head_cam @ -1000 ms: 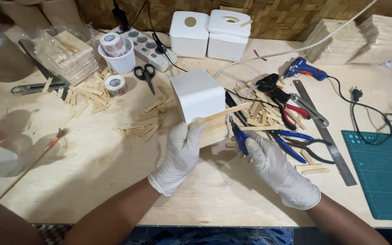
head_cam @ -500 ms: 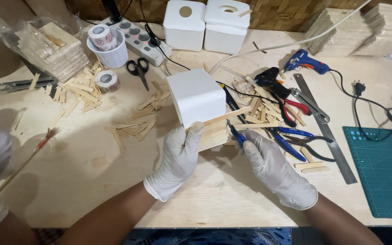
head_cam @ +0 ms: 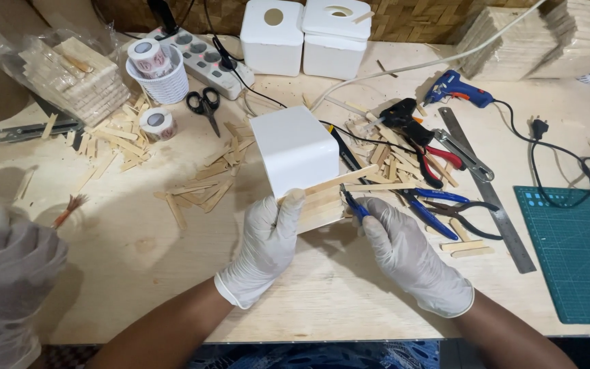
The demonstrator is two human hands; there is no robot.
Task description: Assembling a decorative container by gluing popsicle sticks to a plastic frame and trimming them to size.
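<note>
Fingers of the left hand (head_cam: 268,246), gloved, wrap the near edge of a white box (head_cam: 293,150), thumb pressing the wooden sticks (head_cam: 322,205) laid along its lower side. Closed fingers of the right hand (head_cam: 408,253) pinch blue-handled pliers (head_cam: 353,203) whose tip meets the end of a stick at the box's corner. The box sits tilted above the table (head_cam: 138,253), near its middle. It looks light, hollow and stiff, probably smooth enough to slip in gloves, so gripping across its edges seems safest; the thin sticks would likely snap or pop off if squeezed.

Pale plywood covers the work surface, strewn with loose sticks. Scissors (head_cam: 205,106), tape rolls (head_cam: 157,124), a glue gun (head_cam: 455,87), a steel ruler (head_cam: 487,188) and a green cutting mat (head_cam: 575,253) crowd it. Another person's gloved hand (head_cam: 8,266) holding a brush (head_cam: 69,208) is at the left edge.
</note>
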